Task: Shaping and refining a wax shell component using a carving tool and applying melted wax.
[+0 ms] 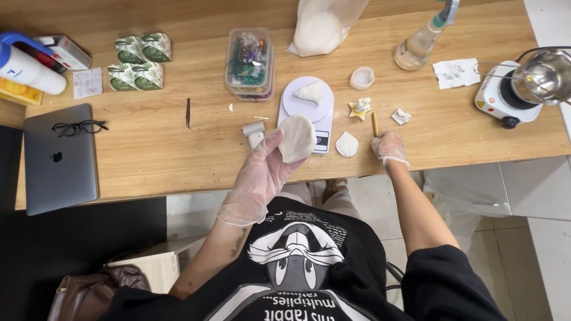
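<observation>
From above the wooden surface [178, 148], I see the left hand [262, 172], in a clear disposable glove, raised over the near edge with its fingers [275, 142] curled around a pale shell-shaped mould [297, 138], pinching it by its left rim. The mould sits tilted, just in front of the white kitchen scale [306, 107], whose platform carries a small white lump [310, 91]. The right hand [388, 146], also gloved, rests near the surface's front edge with its fingers pressed together in a loose fist, its fingertips touching the near end of a short yellow stick [375, 123]. Between the two hands lies a second white shell-shaped piece [347, 144], flat on the wood and apart from both.

Behind the stick I see a yellow star-shaped holder with white material in it [360, 107], a crumpled white scrap [401, 116] and a small round translucent cup [361, 78]. Farther back stand a clear plastic box of dried flowers [250, 62], a plastic bag of white granules [321, 27] and a clear bottle [421, 41]. At the right end a steel pot [544, 74] sits on a small white electric hotplate [496, 95]. At the left end a grey laptop [59, 157] lies closed with black glasses [80, 126] on it, near four green-and-white packets [140, 60].
</observation>
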